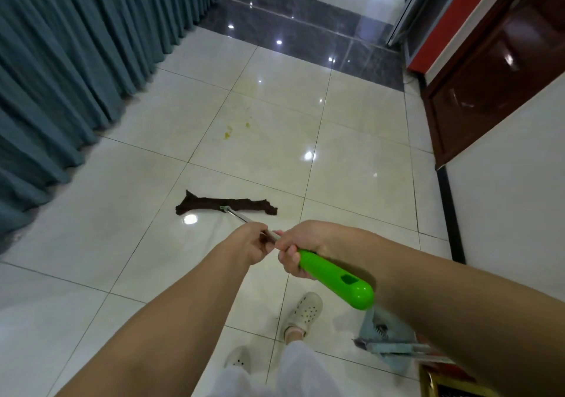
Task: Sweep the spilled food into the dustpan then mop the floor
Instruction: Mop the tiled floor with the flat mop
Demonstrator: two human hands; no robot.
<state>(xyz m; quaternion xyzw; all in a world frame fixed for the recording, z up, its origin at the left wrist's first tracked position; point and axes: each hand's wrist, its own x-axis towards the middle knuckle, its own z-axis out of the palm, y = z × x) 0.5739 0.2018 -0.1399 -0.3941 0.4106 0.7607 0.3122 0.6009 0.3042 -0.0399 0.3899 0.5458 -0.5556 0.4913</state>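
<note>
The mop was held with both hands, its dark cloth head lying flat on the pale tiled floor just ahead of the person, the cloth's long axis running left to right across the line of the shaft. The metal shaft ran back and to the right from the head up to the green grip. The left hand was curled round the shaft lower down, nearer the head; the right hand was wrapped round the front of the green grip, just behind it, the two hands almost touching. The yellowish food stains lay farther ahead, well apart from the cloth and slightly to its right of centre, with a fainter smear beyond. Judged from this, the sweeping was done and the mopping step was in hand: a forward push along the shaft's line would be called for to carry the cloth over the stains. A dustpan stood by the person's right side, partly hidden behind the right forearm; whether it held anything could not be told. Teal curtains hung along the left, a dark wooden cabinet stood at the right, and two pale clogs showed below, the nearer one partly covered by a trouser leg.
</note>
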